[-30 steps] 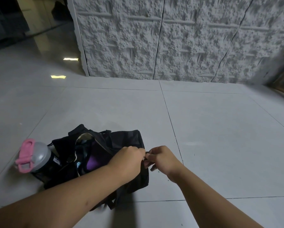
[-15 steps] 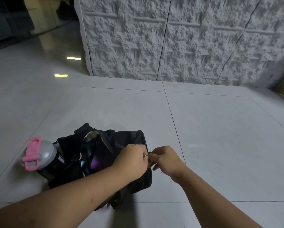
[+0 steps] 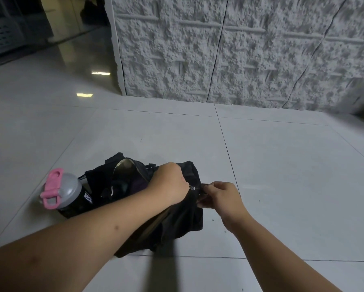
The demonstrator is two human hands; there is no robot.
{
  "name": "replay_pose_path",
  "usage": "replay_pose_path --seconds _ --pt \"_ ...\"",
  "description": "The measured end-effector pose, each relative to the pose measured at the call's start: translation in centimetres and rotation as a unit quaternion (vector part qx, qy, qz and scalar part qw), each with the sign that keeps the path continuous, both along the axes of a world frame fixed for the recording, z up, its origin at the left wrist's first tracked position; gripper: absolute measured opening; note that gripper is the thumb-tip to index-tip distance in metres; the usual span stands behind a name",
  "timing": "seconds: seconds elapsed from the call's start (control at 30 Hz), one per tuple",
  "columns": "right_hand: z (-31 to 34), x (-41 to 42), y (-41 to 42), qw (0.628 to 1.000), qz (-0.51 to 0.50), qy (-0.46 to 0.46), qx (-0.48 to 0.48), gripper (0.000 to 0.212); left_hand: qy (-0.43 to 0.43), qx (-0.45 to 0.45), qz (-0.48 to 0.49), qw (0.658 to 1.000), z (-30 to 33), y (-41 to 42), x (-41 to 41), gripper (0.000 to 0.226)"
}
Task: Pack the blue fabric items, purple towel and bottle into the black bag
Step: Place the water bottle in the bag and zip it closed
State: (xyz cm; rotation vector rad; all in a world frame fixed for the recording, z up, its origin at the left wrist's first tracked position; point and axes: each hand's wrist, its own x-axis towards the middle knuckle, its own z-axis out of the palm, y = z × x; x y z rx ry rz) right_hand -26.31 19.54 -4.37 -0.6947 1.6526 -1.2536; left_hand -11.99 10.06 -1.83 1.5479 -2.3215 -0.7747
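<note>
Glossy pale floor tiles [image 3: 282, 165] (dark grout lines) below rough white wall [image 3: 240, 49].

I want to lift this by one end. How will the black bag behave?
The black bag will probably sag: its fabric already folds and slumps on the floor. The bottle sticking out at the far end likely makes that side heavier, so it may tip or slide out. Its mouth looks open.

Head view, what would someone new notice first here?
Two hands meet at the right end of a black bag on the pale floor: the left hand grips the fabric, the right hand pinches its end. A bottle with a pink lid sticks out of the bag's left side.
</note>
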Motion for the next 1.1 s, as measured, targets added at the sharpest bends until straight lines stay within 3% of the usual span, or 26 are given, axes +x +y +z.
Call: replay_pose_path --seconds 0.6,1.1 --pt "0.5 -2.0 0.1 0.994 -0.098 0.04 0.038 0.022 -0.075 -0.028 0.038 0.996 -0.5 -2.6 5.7 0.006" --pt "0.2 -4.1 0.7 0.982 -0.167 0.059 0.066 0.023 -0.121 -0.025 0.119 0.985 1.9 -5.8 11.8 0.013"
